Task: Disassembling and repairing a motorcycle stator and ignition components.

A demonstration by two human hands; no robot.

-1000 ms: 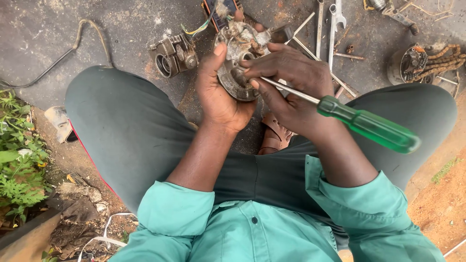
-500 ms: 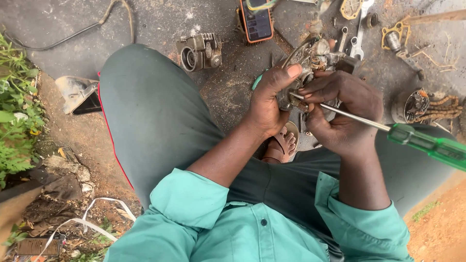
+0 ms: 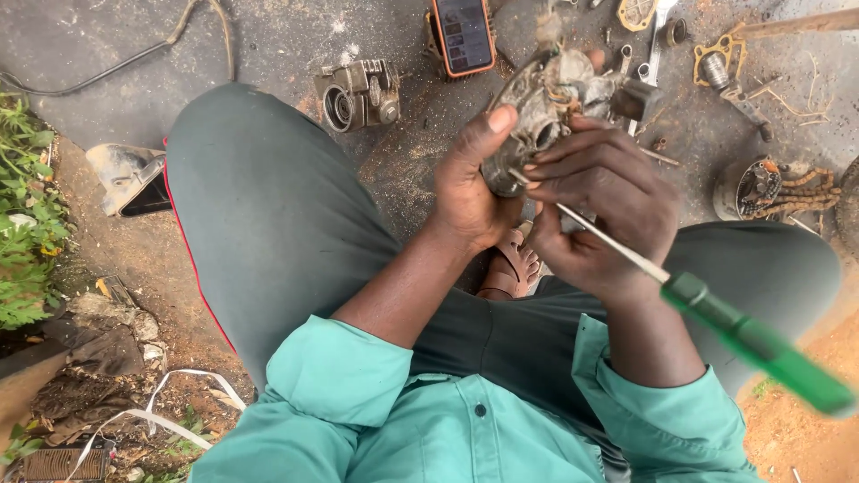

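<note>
Dark, oily ground [image 3: 268,36] lies beneath a seated person in grey trousers [image 3: 259,224] and a teal shirt [image 3: 465,420], with green weeds [image 3: 22,215] at the left edge. Scattered ahead are a second small metal engine part [image 3: 358,94], a phone in an orange case [image 3: 463,34], a spanner [image 3: 656,40] and a round metal tin [image 3: 752,190] that seems to hold a rusty chain, though its contents are hard to make out.

Raised above the knees is a grimy carburettor body [image 3: 541,112]. The left hand [image 3: 470,188] is clenched around its lower side, thumb pressed on the casing. The right hand [image 3: 604,210] grasps a green-handled screwdriver [image 3: 698,300] by the shaft, its fingers by the tip at the part. The casting looks stiff, fairly heavy for its size and probably greasy, so the broad body seems a surer hold than its thin protruding fittings.
</note>
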